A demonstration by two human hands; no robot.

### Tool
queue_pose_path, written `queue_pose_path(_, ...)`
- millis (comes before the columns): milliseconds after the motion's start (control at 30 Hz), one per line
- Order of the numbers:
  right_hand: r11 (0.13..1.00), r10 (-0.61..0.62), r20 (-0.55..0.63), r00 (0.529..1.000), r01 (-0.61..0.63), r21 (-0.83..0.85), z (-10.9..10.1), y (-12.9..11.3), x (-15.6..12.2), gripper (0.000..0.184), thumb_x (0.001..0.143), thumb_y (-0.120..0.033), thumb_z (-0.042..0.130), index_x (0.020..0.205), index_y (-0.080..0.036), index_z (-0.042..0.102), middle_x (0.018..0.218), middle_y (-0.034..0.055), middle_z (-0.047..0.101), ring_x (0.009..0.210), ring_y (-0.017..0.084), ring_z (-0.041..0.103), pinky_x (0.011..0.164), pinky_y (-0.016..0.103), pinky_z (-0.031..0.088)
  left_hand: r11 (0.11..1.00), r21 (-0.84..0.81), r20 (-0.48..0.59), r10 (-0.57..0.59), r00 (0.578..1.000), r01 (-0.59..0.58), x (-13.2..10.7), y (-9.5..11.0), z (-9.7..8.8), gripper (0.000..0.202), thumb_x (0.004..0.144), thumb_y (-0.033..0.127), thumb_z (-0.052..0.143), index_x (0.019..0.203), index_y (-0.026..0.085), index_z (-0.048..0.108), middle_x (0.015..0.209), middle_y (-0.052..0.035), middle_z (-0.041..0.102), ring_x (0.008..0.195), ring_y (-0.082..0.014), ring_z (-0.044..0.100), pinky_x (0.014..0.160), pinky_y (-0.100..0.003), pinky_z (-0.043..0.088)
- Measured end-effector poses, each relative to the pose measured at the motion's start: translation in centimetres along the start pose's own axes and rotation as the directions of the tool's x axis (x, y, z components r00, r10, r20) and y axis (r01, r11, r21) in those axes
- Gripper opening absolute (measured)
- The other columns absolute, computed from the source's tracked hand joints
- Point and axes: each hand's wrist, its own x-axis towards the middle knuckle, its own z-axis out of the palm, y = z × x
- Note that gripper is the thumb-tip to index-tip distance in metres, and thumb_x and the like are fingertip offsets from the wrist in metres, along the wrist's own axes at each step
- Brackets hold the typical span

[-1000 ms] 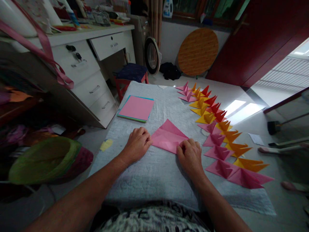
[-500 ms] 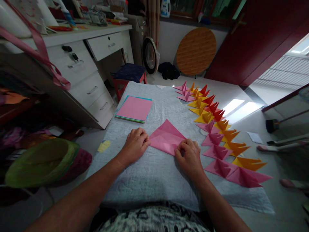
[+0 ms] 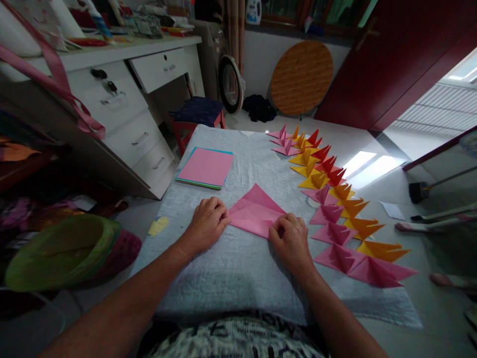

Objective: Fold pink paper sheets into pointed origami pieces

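A pink sheet of origami paper point(image 3: 254, 206), partly folded with one corner pointing away from me, lies on the cloth-covered table point(image 3: 223, 278). My left hand point(image 3: 209, 219) is closed, its fingertips pinching the paper's left corner. At the right side, my right hand point(image 3: 290, 236) has its thumb and fingers closed on the paper's lower right edge. A square stack of coloured paper point(image 3: 205, 168), pink on top with blue and green edges showing, sits beyond my left hand. Rows of folded paper cranes point(image 3: 337, 233) in pink, yellow, orange and red run along the table's right side.
A yellow patch point(image 3: 158, 226) shows at the cloth's left edge. Left of the table stands a bin with a green liner point(image 3: 63, 248). A white desk point(image 3: 122, 107) is at the left back, with a stool point(image 3: 197, 112) beside it.
The view has shifted slightly. Both hands keep their places on the pink paper, and nothing else has visibly moved.
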Motion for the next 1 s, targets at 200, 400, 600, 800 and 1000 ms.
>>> queue_pose_path(200, 0.999, 0.029, -0.004, 1.0, -0.029, -0.017, 0.3, 0.1, 0.2, 0.018, 0.081, -0.014, 0.058, 0.064, -0.02, 0.056, 0.08, 0.0042, 0.06, 0.082, 0.021, 0.049, 0.078, 0.035, 0.034, 1.0, 0.005, 0.0, -0.003, 1.0, 0.003, 0.0, 0.1, -0.1, 0.012, 0.089, 0.027, 0.058, 0.082, 0.018, 0.061, 0.102, -0.0084, 0.057, 0.098, -0.027, 0.05, 0.089, -0.045, 0.043)
queue_pose_path(400, 0.998, 0.04, -0.022, 0.999, -0.041, -0.05, 0.4, -0.2, 0.1, 0.01, 0.081, -0.014, 0.059, 0.073, -0.02, 0.058, 0.084, 0.0045, 0.059, 0.085, 0.023, 0.048, 0.079, 0.035, 0.033, 1.0, 0.001, -0.014, -0.001, 1.0, 0.001, 0.0, 0.2, -0.1, 0.012, 0.088, 0.028, 0.058, 0.081, 0.019, 0.06, 0.1, -0.0074, 0.057, 0.097, -0.0263, 0.05, 0.088, -0.044, 0.043)
queue_pose_path(600, 0.988, -0.145, 0.028, 0.989, 0.146, -0.041, 0.0, -0.4, 0.3, 0.013, 0.09, -0.013, 0.054, 0.084, -0.02, 0.063, 0.092, 0.0052, 0.063, 0.09, 0.022, 0.051, 0.082, 0.035, 0.036, 1.0, 0.001, -0.033, 0.008, 0.999, -0.008, -0.1, 0.3, -0.1, 0.012, 0.088, 0.028, 0.058, 0.08, 0.019, 0.059, 0.097, -0.0068, 0.057, 0.095, -0.0256, 0.05, 0.088, -0.044, 0.043)
queue_pose_path(800, 0.914, -0.349, 0.235, 0.907, 0.385, -0.129, -0.7, -0.7, 0.6, 0.018, 0.092, -0.011, 0.056, 0.086, -0.021, 0.07, 0.091, 0.0049, 0.069, 0.089, 0.021, 0.055, 0.083, 0.035, 0.037, 1.0, -0.009, -0.056, 0.019, 0.998, -0.02, -0.1, 0.3, 0.0, 0.013, 0.089, 0.027, 0.057, 0.079, 0.02, 0.06, 0.096, -0.0063, 0.057, 0.095, -0.025, 0.05, 0.087, -0.043, 0.043)
queue_pose_path(1000, 0.865, -0.256, 0.29, 0.922, 0.353, -0.357, -1.1, -4.6, -1.0, 0.017, 0.093, -0.028, 0.058, 0.092, -0.015, 0.069, 0.094, 0.0147, 0.066, 0.095, 0.03, 0.054, 0.084, 0.044, 0.04, 1.0, 0.005, -0.027, -0.003, 1.0, 0.003, -0.1, 0.6, -0.4, 0.012, 0.089, 0.026, 0.058, 0.079, 0.019, 0.06, 0.097, -0.007, 0.057, 0.094, -0.0249, 0.05, 0.088, -0.042, 0.044)
